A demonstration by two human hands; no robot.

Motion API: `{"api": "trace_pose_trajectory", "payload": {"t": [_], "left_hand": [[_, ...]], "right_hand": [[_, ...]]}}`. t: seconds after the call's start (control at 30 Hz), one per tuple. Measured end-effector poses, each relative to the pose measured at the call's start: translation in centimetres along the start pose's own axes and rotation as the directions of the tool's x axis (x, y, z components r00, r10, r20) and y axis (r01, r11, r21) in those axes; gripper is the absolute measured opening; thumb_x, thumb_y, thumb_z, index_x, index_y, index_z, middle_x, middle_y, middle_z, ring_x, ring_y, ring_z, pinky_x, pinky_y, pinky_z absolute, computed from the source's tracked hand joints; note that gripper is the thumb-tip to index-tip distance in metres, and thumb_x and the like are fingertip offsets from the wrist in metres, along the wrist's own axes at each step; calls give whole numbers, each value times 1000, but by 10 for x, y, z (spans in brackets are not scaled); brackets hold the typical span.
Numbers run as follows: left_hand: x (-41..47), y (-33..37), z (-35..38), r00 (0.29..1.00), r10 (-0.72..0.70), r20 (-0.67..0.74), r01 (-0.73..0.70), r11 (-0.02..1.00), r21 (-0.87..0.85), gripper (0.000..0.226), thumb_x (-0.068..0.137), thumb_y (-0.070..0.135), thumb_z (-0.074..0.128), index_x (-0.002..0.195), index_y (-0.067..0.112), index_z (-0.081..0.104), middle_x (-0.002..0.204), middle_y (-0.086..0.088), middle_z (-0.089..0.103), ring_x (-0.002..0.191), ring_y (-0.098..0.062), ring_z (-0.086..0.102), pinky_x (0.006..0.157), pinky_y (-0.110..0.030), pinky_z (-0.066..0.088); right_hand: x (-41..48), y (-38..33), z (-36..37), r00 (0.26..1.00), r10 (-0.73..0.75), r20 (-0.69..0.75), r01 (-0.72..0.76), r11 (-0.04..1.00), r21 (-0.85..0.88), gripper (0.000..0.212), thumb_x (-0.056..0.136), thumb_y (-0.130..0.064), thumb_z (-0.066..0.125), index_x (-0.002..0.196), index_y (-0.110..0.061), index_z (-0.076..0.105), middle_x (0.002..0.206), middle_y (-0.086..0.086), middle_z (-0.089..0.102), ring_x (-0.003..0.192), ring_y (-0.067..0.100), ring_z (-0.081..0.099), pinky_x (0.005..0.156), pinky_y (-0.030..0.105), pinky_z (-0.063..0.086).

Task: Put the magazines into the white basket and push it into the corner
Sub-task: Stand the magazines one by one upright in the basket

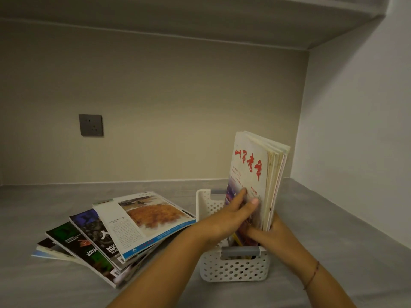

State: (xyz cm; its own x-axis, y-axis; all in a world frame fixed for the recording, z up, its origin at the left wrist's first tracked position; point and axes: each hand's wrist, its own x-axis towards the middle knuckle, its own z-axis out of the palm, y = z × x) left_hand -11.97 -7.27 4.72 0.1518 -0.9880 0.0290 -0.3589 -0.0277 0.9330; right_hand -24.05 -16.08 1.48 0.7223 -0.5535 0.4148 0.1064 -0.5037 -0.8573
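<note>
A white perforated basket [233, 268] with a grey handle stands on the grey desk, right of centre. A bundle of magazines [255, 172], the front one white with red characters, stands upright with its lower end inside the basket. My left hand [231, 215] presses flat against the front cover, and my right hand [270, 235] grips the bundle's lower edge from the right. A fanned pile of several magazines [124, 227] lies flat on the desk just left of the basket.
The grey desk [333, 236] runs to a back wall and meets a side wall at the right, forming a corner [289, 177] behind the basket. A dark wall socket [91, 125] sits on the back wall. A shelf [244, 23] hangs overhead.
</note>
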Motion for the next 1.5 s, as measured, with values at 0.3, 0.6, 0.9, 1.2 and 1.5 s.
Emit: {"api": "trace_pose_trajectory", "payload": {"t": [0.3, 0.6, 0.9, 1.2, 1.5], "left_hand": [[5, 1, 5, 997, 72, -29, -71, 997, 34, 76, 84, 70, 41, 147, 50, 4, 160, 13, 7, 144, -9, 16, 117, -34, 19], [-32, -71, -107, 519, -39, -854, 285, 950, 129, 44, 94, 33, 52, 135, 18, 49, 140, -8, 49, 117, -22, 50, 90, -34, 48], [-79, -161, -187, 266, -432, -862, 883, 469, 38, 133, 57, 91, 47, 150, 4, 9, 158, -19, 10, 145, -38, 9, 118, -50, 6], [-102, -151, -193, 257, -335, -906, 728, 684, -46, 74, 67, 46, 81, 119, 1, 53, 124, -18, 58, 113, -35, 55, 93, -43, 48], [-113, -116, -185, 597, -590, -543, 46, 701, -712, 29, 90, 6, 57, 118, -3, 49, 86, -21, 64, 70, -31, 62, 38, -31, 54]], "right_hand": [[-2, 3, 6, 991, 31, -129, -44, 995, -93, 63, 81, -9, 60, 133, -34, 35, 112, -22, 54, 93, -16, 55, 68, 3, 45], [-7, 9, 2, 953, 193, -234, -210, 977, -48, 52, 81, 1, 58, 129, -15, 46, 112, 4, 59, 99, 22, 58, 81, 29, 45], [-7, 5, 5, 945, 208, -252, -222, 975, -28, 53, 81, 1, 59, 130, -14, 45, 112, 6, 58, 97, 24, 56, 87, 35, 44], [-9, 1, 7, 941, 236, -242, -249, 968, -25, 54, 82, -2, 60, 132, -17, 44, 112, 4, 57, 98, 25, 56, 89, 39, 45], [-9, -4, 8, 941, 234, -244, -251, 967, -41, 54, 82, -1, 59, 132, -15, 44, 112, 5, 56, 98, 25, 56, 86, 38, 45]]}}
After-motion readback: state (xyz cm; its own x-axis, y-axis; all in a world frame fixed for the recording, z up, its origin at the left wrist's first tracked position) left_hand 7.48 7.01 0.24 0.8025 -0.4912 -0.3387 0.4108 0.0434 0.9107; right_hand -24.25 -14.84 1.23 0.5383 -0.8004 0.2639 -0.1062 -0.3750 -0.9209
